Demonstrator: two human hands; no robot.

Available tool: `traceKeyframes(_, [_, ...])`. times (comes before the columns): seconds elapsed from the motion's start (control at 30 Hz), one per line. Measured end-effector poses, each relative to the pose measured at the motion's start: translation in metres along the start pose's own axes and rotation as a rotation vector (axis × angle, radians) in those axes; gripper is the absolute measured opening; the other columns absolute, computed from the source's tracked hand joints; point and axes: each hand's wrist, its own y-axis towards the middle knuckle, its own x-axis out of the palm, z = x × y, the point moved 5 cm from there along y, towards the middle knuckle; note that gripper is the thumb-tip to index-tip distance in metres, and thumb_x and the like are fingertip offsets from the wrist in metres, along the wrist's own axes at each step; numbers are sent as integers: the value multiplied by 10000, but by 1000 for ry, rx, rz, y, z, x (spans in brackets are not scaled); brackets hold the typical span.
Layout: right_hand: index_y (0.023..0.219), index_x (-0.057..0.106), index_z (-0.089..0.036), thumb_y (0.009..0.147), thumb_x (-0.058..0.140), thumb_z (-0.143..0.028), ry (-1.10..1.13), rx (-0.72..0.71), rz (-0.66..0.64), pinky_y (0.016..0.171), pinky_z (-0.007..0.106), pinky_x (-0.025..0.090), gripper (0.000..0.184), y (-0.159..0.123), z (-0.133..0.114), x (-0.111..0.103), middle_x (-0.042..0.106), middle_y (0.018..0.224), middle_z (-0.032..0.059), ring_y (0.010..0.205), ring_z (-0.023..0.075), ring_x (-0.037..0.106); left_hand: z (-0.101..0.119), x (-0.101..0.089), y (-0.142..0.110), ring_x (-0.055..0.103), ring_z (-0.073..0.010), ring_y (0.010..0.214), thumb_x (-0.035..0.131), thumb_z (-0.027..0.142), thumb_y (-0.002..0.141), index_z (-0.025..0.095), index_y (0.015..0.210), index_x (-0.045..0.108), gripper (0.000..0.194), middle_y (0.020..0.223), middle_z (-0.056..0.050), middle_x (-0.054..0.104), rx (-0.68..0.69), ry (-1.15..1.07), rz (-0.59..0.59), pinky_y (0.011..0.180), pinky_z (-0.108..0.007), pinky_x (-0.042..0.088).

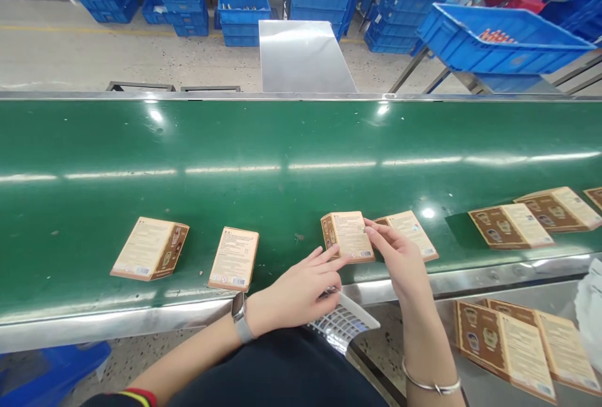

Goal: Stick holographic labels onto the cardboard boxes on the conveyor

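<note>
A small brown-and-cream printed carton [352, 237] lies on the green conveyor belt in front of me. My left hand [305, 285] rests its outstretched fingertips on the carton's lower left. Its thumb and lower fingers close on a white sheet with a grid of small clear squares [345, 322], which hangs below the belt's edge. At the carton's upper right edge, the thumb and forefinger of my right hand [397, 253] are pinched together; whatever is between them is too small to make out. Partly behind that hand lies another carton [421, 237] with a small shiny patch.
Two cartons, one tilted-looking [145, 249] and one flat [234, 258], lie leftward on the belt [263, 137]. More cartons [512, 226] lie on its right. Overlapping cartons [505, 344] rest on a metal surface near my right forearm. Blue crates [503, 40] stand beyond.
</note>
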Motion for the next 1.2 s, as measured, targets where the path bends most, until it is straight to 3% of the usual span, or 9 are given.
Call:
traceKeyframes(0.27, [811,740,-198,587,814,-603,-2,-2,136,859,449,575,469,5,10,-3,775,958,99,976,319,704,-2,20,18,269,-254,1512,516,157,963,149,877,637,148,1586,-178,367,53,107,14,1228,-418,329])
traceKeyframes(0.5, [809,706,-181,664,755,-576,-128,-64,204,769,441,558,424,8,12,-14,749,846,102,820,296,693,1,24,33,299,-258,1503,543,129,935,149,859,648,131,1599,-164,347,67,102,-4,1229,-401,331])
traceKeyframes(0.63, [859,656,-188,744,682,-553,-230,-128,289,846,461,518,384,4,9,-16,734,951,132,875,297,682,5,23,40,300,-262,1504,533,134,942,149,862,648,141,1605,-144,349,71,113,-22,1223,-398,343])
traceKeyframes(0.77, [1116,551,-178,778,661,-521,-290,-198,393,805,430,524,494,10,2,-18,672,1178,188,855,264,681,7,25,49,314,-273,1500,537,113,928,151,845,648,144,1605,-121,364,71,126,-49,1227,-399,334])
traceKeyframes(0.87, [1187,509,-149,799,612,-513,-330,-241,419,750,442,530,542,19,-8,-27,673,1130,204,751,254,674,8,30,53,320,-280,1498,539,90,912,148,820,633,144,1610,-147,348,67,78,-48,1226,-404,323])
traceKeyframes(0.97, [1090,593,-162,817,572,-531,-377,-308,416,824,481,521,460,11,-28,-41,688,1079,182,850,288,677,8,27,49,439,-275,1434,559,125,913,167,833,630,114,1540,-152,471,-32,-125,52,1165,-395,388])
traceKeyframes(1.07, [986,681,-226,860,588,-546,-447,-391,248,886,464,520,357,-17,-49,-45,728,1028,112,948,294,680,8,17,36,717,-218,994,539,214,949,194,868,650,139,1107,-93,767,-197,-278,163,850,-303,542])
traceKeyframes(1.13, [998,709,-258,889,616,-524,-493,-453,-58,835,408,562,302,-40,-56,-32,753,1011,74,927,273,707,9,8,26,658,-151,664,514,272,969,185,864,655,197,776,-26,749,-273,-337,209,613,-235,480])
traceKeyframes(1.2, [1053,711,-268,911,637,-483,-500,-476,-316,725,339,601,268,-62,-56,-18,765,994,55,875,247,729,9,0,17,521,-109,531,536,350,956,165,828,649,251,606,21,633,-337,-483,245,508,-213,365])
